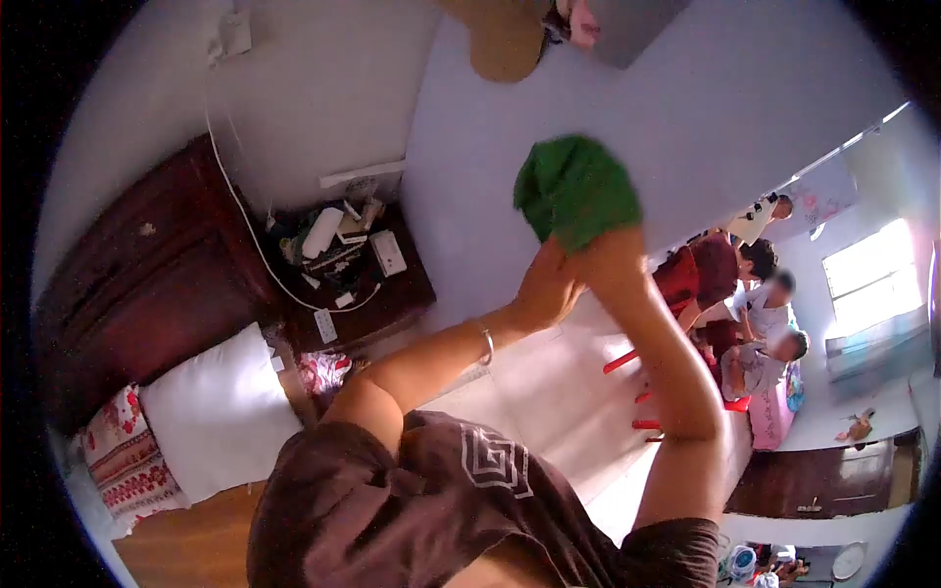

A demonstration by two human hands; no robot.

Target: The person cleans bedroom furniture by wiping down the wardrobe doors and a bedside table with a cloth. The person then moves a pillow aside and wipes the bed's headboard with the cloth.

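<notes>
A crumpled green cloth is raised in front of the pale wall. My right hand is closed on its lower part, and the cloth hides most of those fingers. Against the right hand, at the cloth's lower left edge, my left hand is also closed, its fingertips at the fabric and partly hidden. A bracelet circles my left wrist.
A dark bedside table at left holds a white box and clutter. Beside it are a wooden headboard and a white pillow. Several people sit at right. A brown cap-like item hangs above.
</notes>
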